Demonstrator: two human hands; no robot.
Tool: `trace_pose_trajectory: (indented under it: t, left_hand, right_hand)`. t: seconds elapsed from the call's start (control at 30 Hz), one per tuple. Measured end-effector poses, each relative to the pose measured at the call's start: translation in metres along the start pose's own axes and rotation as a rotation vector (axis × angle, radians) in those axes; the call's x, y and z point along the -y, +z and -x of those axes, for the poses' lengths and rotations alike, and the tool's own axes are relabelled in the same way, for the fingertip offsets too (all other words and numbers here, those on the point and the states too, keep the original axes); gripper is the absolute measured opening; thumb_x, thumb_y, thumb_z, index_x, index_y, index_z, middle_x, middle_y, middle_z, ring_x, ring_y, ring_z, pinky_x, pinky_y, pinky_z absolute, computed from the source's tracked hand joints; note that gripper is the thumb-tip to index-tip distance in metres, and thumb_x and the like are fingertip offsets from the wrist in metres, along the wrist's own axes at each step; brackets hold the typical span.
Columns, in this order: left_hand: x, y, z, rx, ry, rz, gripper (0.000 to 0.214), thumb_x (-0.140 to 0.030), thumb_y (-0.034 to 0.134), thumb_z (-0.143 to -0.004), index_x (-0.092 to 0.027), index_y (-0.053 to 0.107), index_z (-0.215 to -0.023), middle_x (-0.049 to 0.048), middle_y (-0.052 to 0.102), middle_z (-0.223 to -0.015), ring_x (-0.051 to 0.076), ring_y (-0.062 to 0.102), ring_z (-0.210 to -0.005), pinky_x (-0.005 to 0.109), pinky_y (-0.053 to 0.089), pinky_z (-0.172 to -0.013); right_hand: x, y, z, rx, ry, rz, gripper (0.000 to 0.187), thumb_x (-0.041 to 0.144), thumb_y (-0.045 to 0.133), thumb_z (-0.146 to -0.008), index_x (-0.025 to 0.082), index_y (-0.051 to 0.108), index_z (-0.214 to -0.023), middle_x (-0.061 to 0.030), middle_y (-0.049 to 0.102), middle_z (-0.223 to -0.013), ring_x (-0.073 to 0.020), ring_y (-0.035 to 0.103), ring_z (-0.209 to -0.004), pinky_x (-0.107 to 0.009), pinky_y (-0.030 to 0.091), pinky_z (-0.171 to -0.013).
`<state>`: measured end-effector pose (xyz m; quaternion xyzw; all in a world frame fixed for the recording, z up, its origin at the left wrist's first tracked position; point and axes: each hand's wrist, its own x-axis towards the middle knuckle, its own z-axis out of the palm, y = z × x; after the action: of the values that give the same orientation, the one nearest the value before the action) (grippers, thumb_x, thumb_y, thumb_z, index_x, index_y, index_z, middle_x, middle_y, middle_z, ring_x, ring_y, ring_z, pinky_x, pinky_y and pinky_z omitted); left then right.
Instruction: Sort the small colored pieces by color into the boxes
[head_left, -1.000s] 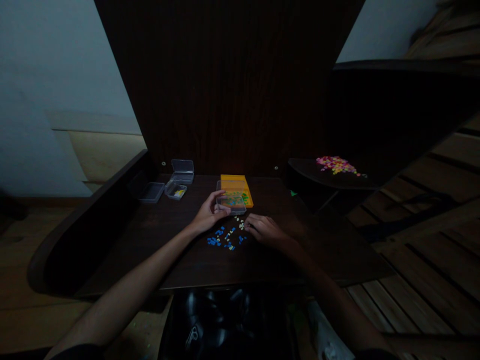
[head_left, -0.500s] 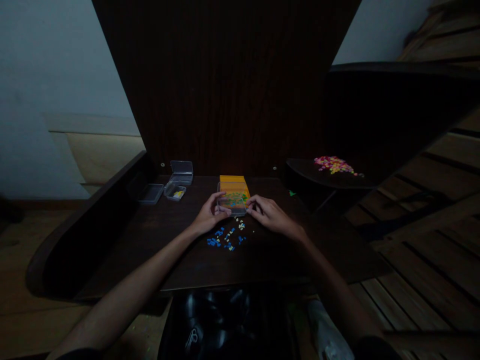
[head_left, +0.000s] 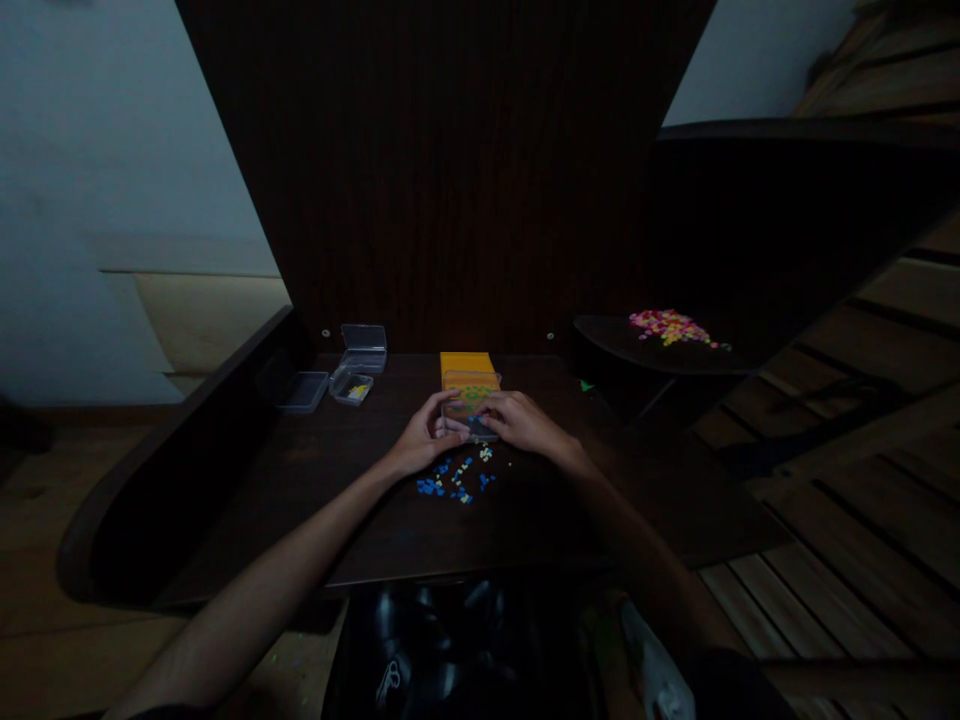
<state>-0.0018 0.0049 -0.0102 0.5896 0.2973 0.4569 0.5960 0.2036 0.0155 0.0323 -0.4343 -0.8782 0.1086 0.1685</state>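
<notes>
My left hand [head_left: 427, 438] is closed round the left side of a clear plastic box [head_left: 484, 434], thumb at its near edge. A few small blue pieces show inside the box. My right hand [head_left: 525, 422] reaches over the box's right side with its fingertips drawn together inside; anything between them is hidden. Right behind stands an orange tray or box [head_left: 465, 362], with green bits [head_left: 474, 394] showing in front of it through the clear plastic. Small blue pieces [head_left: 430, 487] and pale yellow pieces [head_left: 486, 453] lie scattered on the dark tabletop below my hands.
On the left are an open clear case [head_left: 364, 345], a small clear box with yellow bits [head_left: 352, 388] and a flat clear container [head_left: 304, 391]. A pink and yellow heap [head_left: 671, 327] lies on the raised shelf at right. Green scraps [head_left: 586, 385] lie below it.
My right hand has moved left, from the box's right corner to over its inside. The clear box has come slightly nearer and tilted, still in my left hand.
</notes>
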Motion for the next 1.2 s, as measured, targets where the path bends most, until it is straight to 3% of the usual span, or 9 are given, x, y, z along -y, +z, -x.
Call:
trace_pose_trajectory:
  t: [0.17,0.33,0.4,0.5,0.67,0.87,1.2]
  left_hand:
    - [0.002,-0.001,0.0,0.005,0.006,-0.032,0.071,-0.025,0.078,-0.067,-0.021,0.042,-0.128,0.0098,0.059,-0.12,0.016,0.067,-0.087,0.035,0.055,-0.084]
    - [0.001,-0.005,-0.002,-0.04,0.007,-0.022,0.069,-0.022,0.078,-0.066,-0.022,0.044,-0.127,0.0115,0.053,-0.128,0.014,0.067,-0.085,0.036,0.054,-0.086]
    - [0.0,-0.006,-0.003,-0.052,0.008,-0.025,0.069,-0.021,0.077,-0.066,-0.022,0.044,-0.126,0.0116,0.052,-0.129,0.013,0.067,-0.084,0.037,0.054,-0.087]
    - [-0.002,-0.008,-0.003,-0.066,0.014,-0.027,0.069,-0.022,0.077,-0.065,-0.021,0.044,-0.126,0.0116,0.051,-0.129,0.013,0.067,-0.084,0.036,0.054,-0.087]
    - [-0.003,-0.01,-0.004,-0.086,0.013,-0.015,0.069,-0.024,0.078,-0.065,-0.02,0.044,-0.125,0.0112,0.051,-0.129,0.012,0.066,-0.083,0.036,0.053,-0.089]
    - [-0.003,-0.011,-0.004,-0.094,0.017,-0.036,0.07,-0.025,0.079,-0.065,-0.021,0.045,-0.126,0.0111,0.051,-0.13,0.012,0.066,-0.084,0.037,0.053,-0.09]
    - [-0.004,-0.011,-0.004,-0.085,0.02,-0.036,0.07,-0.026,0.079,-0.065,-0.019,0.044,-0.125,0.0117,0.051,-0.13,0.012,0.066,-0.083,0.037,0.053,-0.09]
  right_hand:
    - [0.006,-0.008,0.005,-0.04,-0.013,-0.006,0.024,0.016,0.054,-0.088,0.019,0.068,-0.106,-0.0076,0.068,-0.108,-0.019,0.06,-0.102,-0.031,0.043,-0.09]
    - [0.01,-0.023,0.013,-0.179,-0.051,-0.064,0.017,0.018,0.055,-0.086,0.014,0.07,-0.093,-0.0071,0.067,-0.089,-0.0154,0.059,-0.08,-0.024,0.043,-0.071]
    - [0.009,-0.026,0.018,-0.13,-0.039,-0.072,0.014,0.015,0.057,-0.082,0.014,0.07,-0.086,-0.0043,0.065,-0.079,-0.0125,0.056,-0.068,-0.022,0.039,-0.064]
    - [0.005,-0.023,0.025,0.055,-0.003,-0.059,0.013,0.012,0.059,-0.077,0.014,0.071,-0.082,-0.0005,0.063,-0.068,-0.0094,0.05,-0.059,-0.02,0.034,-0.058]
    - [-0.003,-0.004,0.029,0.247,0.051,-0.032,0.022,0.01,0.055,-0.076,0.018,0.072,-0.087,-0.0007,0.068,-0.073,-0.0098,0.054,-0.061,-0.02,0.032,-0.058]
    - [-0.004,0.008,0.026,0.216,0.053,-0.002,0.018,0.014,0.057,-0.078,0.019,0.071,-0.089,-0.0011,0.069,-0.077,-0.0115,0.057,-0.066,-0.02,0.034,-0.06]
    - [0.0,0.007,0.021,0.246,0.071,0.03,0.014,0.017,0.059,-0.078,0.02,0.07,-0.086,-0.0003,0.067,-0.076,-0.011,0.056,-0.064,-0.021,0.031,-0.057]
